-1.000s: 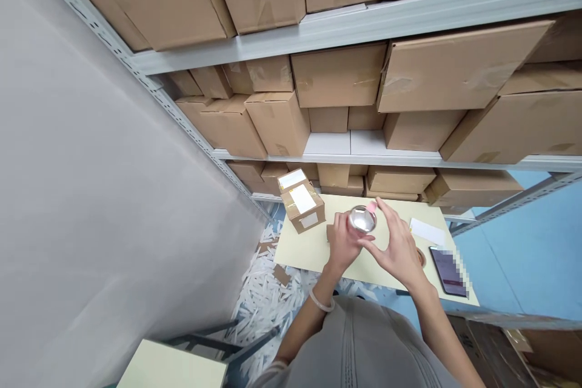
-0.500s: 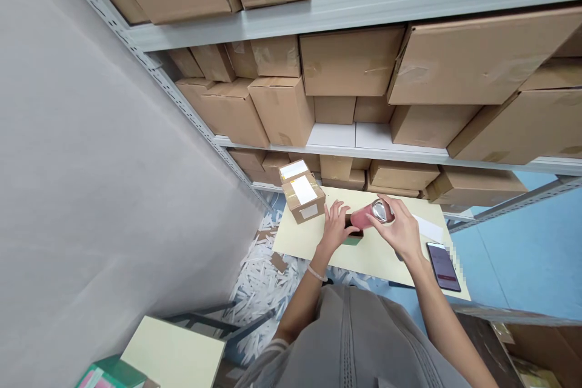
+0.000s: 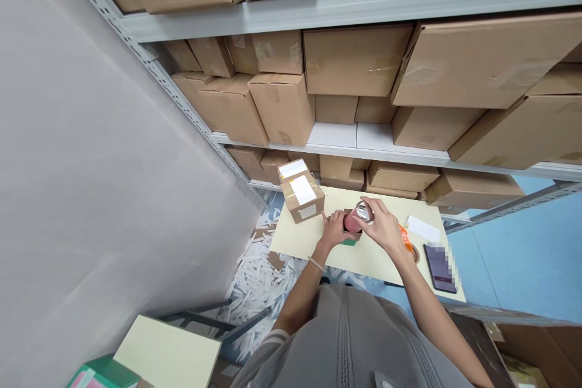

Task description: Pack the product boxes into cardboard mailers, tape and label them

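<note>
My right hand (image 3: 382,227) grips a pink bottle (image 3: 351,223) by its shiny silver lid end (image 3: 364,211). The bottle tilts, with its lower end inside the mouth of a small green open-topped box (image 3: 349,242). My left hand (image 3: 334,229) closes around the left side of this box, its thumb along the near edge. Much of the box is hidden by the bottle and my fingers. Just left of my left hand sits a taped brown carton (image 3: 301,194) with white labels.
On the cream table (image 3: 295,241) to the right lie a tape roll (image 3: 415,253), an orange item (image 3: 403,236), a white paper (image 3: 424,228) and a phone (image 3: 440,267). Shelves (image 3: 336,144) of cartons stand behind. Paper shreds (image 3: 257,279) cover the floor at left.
My right hand has moved left with the bottle, whose lower end now sits in the box. My left hand has closed in on the box. The tape roll and orange item have come into view.
</note>
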The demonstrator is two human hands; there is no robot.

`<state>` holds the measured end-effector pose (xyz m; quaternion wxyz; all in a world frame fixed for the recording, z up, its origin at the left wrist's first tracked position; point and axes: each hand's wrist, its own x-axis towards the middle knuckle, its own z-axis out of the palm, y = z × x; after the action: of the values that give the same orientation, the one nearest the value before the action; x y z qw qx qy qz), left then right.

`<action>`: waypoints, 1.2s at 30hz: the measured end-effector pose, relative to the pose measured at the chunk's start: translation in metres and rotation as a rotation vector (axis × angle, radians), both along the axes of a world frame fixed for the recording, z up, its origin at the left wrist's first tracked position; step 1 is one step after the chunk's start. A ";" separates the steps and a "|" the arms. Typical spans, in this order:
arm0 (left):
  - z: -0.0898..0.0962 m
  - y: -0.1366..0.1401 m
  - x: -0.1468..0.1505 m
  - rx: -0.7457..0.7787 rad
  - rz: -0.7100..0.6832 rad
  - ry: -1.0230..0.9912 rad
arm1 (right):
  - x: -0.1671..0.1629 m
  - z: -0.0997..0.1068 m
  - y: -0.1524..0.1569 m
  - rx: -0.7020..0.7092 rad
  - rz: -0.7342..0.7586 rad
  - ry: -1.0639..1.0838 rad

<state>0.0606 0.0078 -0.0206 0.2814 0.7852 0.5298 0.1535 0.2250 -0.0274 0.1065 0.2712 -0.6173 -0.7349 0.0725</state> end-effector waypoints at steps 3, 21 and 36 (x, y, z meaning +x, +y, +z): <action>-0.001 0.000 0.000 -0.047 0.010 -0.023 | -0.002 -0.007 0.005 -0.048 0.021 -0.020; -0.010 -0.006 0.008 -0.056 0.067 0.006 | -0.010 -0.101 0.008 -0.168 -0.068 0.131; -0.010 -0.005 0.008 -0.069 0.059 0.027 | -0.012 -0.120 0.019 -0.264 -0.052 -0.186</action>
<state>0.0690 0.0029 -0.0308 0.2965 0.7610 0.5616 0.1326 0.2130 -0.0086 -0.0138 0.1202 -0.6706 -0.7246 0.1038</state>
